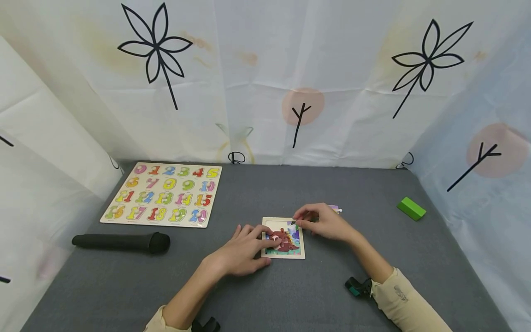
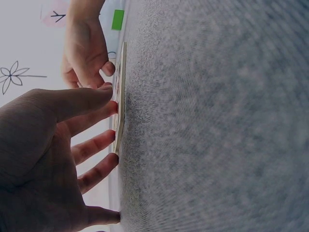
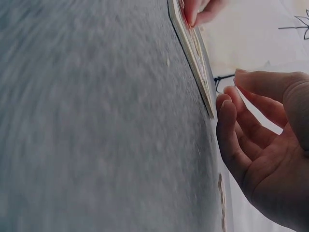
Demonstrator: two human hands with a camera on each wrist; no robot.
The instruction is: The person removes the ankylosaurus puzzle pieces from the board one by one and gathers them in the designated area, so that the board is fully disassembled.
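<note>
A small jigsaw puzzle (image 1: pixel 286 244) in a pale wooden frame, showing a reddish-brown animal, lies flat on the grey table. My left hand (image 1: pixel 242 251) rests on its left side, fingers spread over the picture and thumb beside the lower left corner. Over the upper right corner, my right hand (image 1: pixel 325 224) pinches a small dark puzzle piece (image 1: pixel 293 223) between thumb and fingertips; most of the piece is hidden. Bare pale backing shows along the puzzle's top left. Past the right hand, a purple puzzle piece (image 1: pixel 335 209) lies partly covered.
A number board (image 1: pixel 157 193) with colourful numerals lies at the back left, and a black microphone (image 1: pixel 120 242) is in front of it. The green block (image 1: pixel 411 209) sits at the far right. White printed cloth (image 1: pixel 257 69) walls the table's back and sides.
</note>
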